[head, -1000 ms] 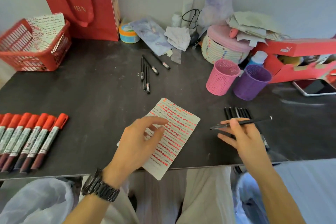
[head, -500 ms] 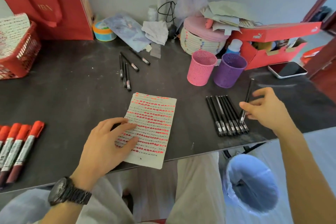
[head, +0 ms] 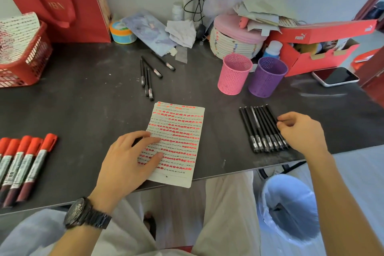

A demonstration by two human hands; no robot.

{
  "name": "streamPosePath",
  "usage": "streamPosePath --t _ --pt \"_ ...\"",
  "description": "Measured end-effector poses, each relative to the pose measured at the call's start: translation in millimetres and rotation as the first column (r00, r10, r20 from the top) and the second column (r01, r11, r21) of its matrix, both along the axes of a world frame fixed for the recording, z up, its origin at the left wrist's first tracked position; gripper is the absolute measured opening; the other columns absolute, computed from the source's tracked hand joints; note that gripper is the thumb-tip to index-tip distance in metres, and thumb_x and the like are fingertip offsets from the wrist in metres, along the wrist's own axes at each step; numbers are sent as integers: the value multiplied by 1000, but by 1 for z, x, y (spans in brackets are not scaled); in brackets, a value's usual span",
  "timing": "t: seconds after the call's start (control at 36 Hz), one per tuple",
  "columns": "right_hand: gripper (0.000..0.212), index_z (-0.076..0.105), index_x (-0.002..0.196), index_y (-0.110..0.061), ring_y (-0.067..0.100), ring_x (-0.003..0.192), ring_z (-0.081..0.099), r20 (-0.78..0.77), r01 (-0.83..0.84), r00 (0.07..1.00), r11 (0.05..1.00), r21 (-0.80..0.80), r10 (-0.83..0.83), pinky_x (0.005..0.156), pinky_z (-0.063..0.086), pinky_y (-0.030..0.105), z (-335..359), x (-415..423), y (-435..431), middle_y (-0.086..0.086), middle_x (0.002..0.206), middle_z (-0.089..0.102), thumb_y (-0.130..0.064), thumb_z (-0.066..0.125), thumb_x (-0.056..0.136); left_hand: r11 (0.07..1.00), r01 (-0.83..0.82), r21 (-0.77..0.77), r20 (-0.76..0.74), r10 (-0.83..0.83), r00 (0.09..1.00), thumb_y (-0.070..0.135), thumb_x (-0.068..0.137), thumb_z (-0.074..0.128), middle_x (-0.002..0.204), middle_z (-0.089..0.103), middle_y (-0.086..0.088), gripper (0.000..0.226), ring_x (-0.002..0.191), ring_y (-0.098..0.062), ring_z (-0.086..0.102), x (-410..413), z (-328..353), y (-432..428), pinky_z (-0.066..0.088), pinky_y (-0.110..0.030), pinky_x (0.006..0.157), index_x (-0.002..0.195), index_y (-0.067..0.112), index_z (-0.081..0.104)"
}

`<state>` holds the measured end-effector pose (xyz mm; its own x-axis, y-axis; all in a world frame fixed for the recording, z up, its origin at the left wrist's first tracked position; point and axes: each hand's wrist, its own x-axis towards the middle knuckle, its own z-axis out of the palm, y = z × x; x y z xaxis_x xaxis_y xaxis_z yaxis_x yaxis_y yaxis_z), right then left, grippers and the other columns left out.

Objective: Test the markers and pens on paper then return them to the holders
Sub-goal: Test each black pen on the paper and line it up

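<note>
head view, down onto a dark desk [head: 83, 100]. left hand [head: 126, 164] flat on the lower left part of the paper [head: 182, 131], fingers straight and slightly spread, thumb lying on the sheet as well; black watch [head: 85, 213] on that wrist. paper near the front edge of the desk, long side running front to back, covered in rows of red marks with fine dark scribble between them.

right hand [head: 303, 133] well apart to the right, at the right side of a row of black pens [head: 259, 129]. fingers curled, fingertips [head: 280, 123] drawn together against the outermost pen; pinching it or only touching it, cannot tell. pens in that row side by side and touching, paler ends toward the front edge.

behind the row, pink holder [head: 233, 75] and purple holder [head: 267, 78], both upright, just beside each other. a few loose black pens [head: 147, 77] farther back, behind the paper, apart from both hands. red markers [head: 22, 162] lined up at the left edge of the desk, red caps toward the back.

red basket [head: 27, 62] at the far left with a marked sheet in it. phone [head: 335, 76] at the right, beside a red shoebox [head: 324, 52]. blue-lined bin [head: 288, 206] below the desk's front right.
</note>
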<state>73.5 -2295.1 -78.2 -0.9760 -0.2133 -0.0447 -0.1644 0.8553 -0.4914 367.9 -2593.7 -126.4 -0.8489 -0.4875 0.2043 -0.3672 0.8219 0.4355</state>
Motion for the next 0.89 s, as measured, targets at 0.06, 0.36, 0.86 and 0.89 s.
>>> streamPosePath --t 0.06,0.36,0.86,0.89 --pt "19 70 111 -24 18 90 58 -8 0 1000 1000 -9 0 81 40 29 -2 1 0 -8 92 70 -24 61 94 1000 -5 3 8 5 1000 69 86 42 132 55 18 53 122 -12 50 0 0 0 47 -42 103 123 40 66" --pt "13 73 102 -20 36 103 58 -285 -77 958 979 -187 21 84 44 40 1 51 -41 11 107 68 -17 66 90 999 -45 3 17 45 999 69 87 42 134 53 21 50 125 -8 50 0 1 0 44 -39 108 124 43 63" --pt "43 67 129 -18 23 133 46 -174 -545 829 837 -44 531 109 41 46 -40 130 -132 -3 140 59 -34 72 89 1000 -9 -9 -34 9 999 64 95 44 123 53 26 40 120 1 47 4 -1 1 40 -29 109 123 44 64" --pt "43 68 129 -17 25 133 48 -197 -553 820 833 -28 537 108 43 48 -42 130 -131 -2 140 60 -36 71 90 1000 -9 9 -64 10 998 61 96 46 118 56 28 36 117 2 49 4 -1 0 40 -28 107 121 44 65"
